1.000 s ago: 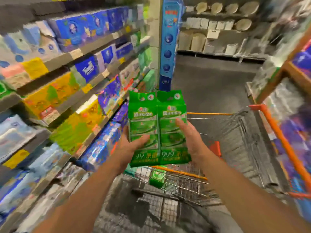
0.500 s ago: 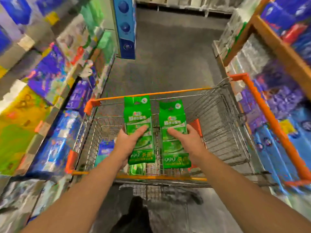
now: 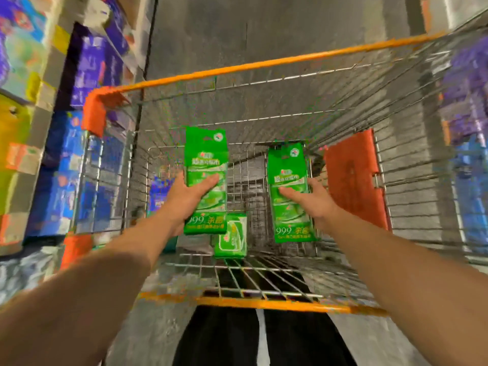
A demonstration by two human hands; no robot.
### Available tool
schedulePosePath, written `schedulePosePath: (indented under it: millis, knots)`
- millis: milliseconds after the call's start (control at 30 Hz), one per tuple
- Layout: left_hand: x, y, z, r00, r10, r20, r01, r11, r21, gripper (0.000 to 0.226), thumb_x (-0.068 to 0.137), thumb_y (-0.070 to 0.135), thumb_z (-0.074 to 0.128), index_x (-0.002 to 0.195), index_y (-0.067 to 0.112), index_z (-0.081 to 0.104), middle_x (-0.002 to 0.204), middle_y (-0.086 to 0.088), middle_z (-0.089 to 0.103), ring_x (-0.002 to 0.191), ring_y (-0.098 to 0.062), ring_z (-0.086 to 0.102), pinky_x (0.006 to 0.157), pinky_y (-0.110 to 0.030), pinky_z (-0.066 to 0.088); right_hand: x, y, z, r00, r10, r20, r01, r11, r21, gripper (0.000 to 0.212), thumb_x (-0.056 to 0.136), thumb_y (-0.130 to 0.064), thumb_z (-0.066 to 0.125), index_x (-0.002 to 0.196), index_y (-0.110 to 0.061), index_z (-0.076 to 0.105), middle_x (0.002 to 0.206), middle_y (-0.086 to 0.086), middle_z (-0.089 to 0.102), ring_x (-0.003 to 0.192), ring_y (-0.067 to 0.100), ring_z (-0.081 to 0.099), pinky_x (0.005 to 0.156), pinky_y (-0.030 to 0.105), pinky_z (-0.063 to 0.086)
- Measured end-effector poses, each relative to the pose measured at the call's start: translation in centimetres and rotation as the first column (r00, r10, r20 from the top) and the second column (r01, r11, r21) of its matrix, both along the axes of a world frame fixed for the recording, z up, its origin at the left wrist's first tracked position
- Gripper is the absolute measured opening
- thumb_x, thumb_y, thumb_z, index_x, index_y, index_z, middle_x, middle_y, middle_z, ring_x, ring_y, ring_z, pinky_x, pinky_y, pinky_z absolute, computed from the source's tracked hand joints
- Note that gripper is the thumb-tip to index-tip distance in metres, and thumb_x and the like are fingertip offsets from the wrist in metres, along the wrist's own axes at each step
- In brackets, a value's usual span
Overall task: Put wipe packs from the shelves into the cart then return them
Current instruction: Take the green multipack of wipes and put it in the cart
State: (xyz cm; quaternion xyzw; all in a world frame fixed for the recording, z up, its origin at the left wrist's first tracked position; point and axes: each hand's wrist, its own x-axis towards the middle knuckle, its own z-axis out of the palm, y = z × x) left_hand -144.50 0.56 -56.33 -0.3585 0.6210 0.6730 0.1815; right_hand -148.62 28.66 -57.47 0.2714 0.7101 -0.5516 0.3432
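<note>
Over the wire shopping cart, each hand holds a green wipe pack upright: left hand grips one pack, right hand another, thumbs across fronts. This looks like the loading step; next, lower and release beside the pack on the cart floor.

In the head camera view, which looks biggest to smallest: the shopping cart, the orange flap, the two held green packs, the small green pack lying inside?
1. Shopping cart
2. Orange flap
3. Left-hand wipe pack and right-hand wipe pack: alike, unranked
4. Small green pack, though it lies farther away
</note>
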Motion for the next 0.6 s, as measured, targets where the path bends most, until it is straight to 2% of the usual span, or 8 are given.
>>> schedulePosePath:
  millis: [133,233,300,367,433,500,567,600]
  knots:
    - [-1.2,0.8,-5.1,0.998,-0.052,0.034,0.052,0.999,0.001,0.048,0.080,0.032,0.081,0.120,0.020,0.059,0.114,-0.005,0.075,0.097,-0.021,0.074,0.082,-0.044,0.060,-0.8,-0.8,-6.7,0.986,0.069,0.154,-0.072,0.997,0.016,0.062,0.082,-0.018,0.080,0.133,-0.016,0.046,0.124,0.001,0.060,0.096,0.013,0.054,0.084,0.025,0.042]
    - [-1.8,1.1,-7.7,0.993,-0.103,0.060,0.111,0.982,-0.153,0.065,0.075,0.044,0.083,0.128,0.028,0.047,0.121,0.003,0.068,0.108,-0.015,0.067,0.100,-0.038,0.051,-0.6,-1.4,-11.4,0.933,0.180,0.311,-0.170,0.984,-0.059,0.040,0.081,-0.003,0.076,0.115,-0.013,0.057,0.122,0.008,0.067,0.077,0.008,0.063,0.061,0.023,0.051]
    - [-2.2,1.5,-9.0,0.992,-0.119,0.042,0.126,0.970,-0.206,0.044,0.082,0.032,0.080,0.117,0.025,0.055,0.102,0.010,0.073,0.093,-0.003,0.069,0.095,-0.030,0.055,0.2,-2.1,-13.9,0.920,0.210,0.332,-0.212,0.977,-0.029,0.038,0.077,-0.005,0.080,0.107,-0.012,0.057,0.107,0.009,0.069,0.074,0.011,0.061,0.058,0.026,0.050]
    - [-2.4,2.3,-9.8,0.993,-0.116,0.010,0.116,0.981,-0.154,0.020,0.087,0.019,0.076,0.101,0.023,0.062,0.080,0.019,0.075,0.074,0.007,0.070,0.077,-0.019,0.058,1.2,-2.4,-16.1,0.928,0.185,0.324,-0.212,0.976,0.048,0.047,0.074,-0.012,0.085,0.104,-0.014,0.049,0.087,0.000,0.053,0.080,0.015,0.050,0.071,0.029,0.048]
    - [-2.5,2.6,-10.6,0.993,-0.122,-0.010,0.120,0.987,-0.111,0.023,0.086,0.022,0.077,0.107,0.018,0.069,0.094,0.008,0.079,0.090,-0.009,0.074,0.084,-0.029,0.060,1.8,-2.6,-17.4,0.926,0.236,0.295,-0.276,0.956,0.100,0.053,0.076,-0.021,0.085,0.110,-0.011,0.046,0.085,-0.002,0.046,0.082,0.016,0.046,0.067,0.025,0.045]
    - [-2.5,3.0,-11.5,0.990,-0.134,-0.033,0.132,0.989,-0.067,0.030,0.086,0.024,0.076,0.114,0.015,0.070,0.108,-0.005,0.077,0.101,-0.023,0.073,0.091,-0.039,0.057,1.6,-2.7,-17.4,0.872,0.384,0.303,-0.448,0.877,0.177,0.048,0.079,-0.032,0.082,0.108,-0.013,0.049,0.094,0.002,0.052,0.082,0.016,0.050,0.066,0.029,0.047]
    - [-2.7,3.5,-12.1,0.992,-0.123,-0.022,0.121,0.990,-0.067,0.024,0.087,0.027,0.075,0.109,0.019,0.071,0.102,0.001,0.078,0.093,-0.016,0.074,0.085,-0.035,0.058,1.1,-2.7,-17.6,0.747,0.585,0.316,-0.665,0.652,0.365,0.049,0.078,-0.045,0.077,0.110,-0.017,0.055,0.111,0.010,0.054,0.099,0.024,0.055,0.089,0.036,0.052]
    - [-2.9,4.0,-12.3,0.991,-0.131,-0.007,0.130,0.988,-0.077,0.026,0.086,0.034,0.075,0.109,0.023,0.069,0.100,0.005,0.078,0.090,-0.012,0.074,0.084,-0.034,0.058,0.7,-2.8,-17.5,0.763,0.598,0.246,-0.636,0.625,0.453,0.042,0.079,-0.043,0.075,0.108,-0.018,0.058,0.113,0.011,0.053,0.101,0.027,0.056,0.094,0.038,0.052]
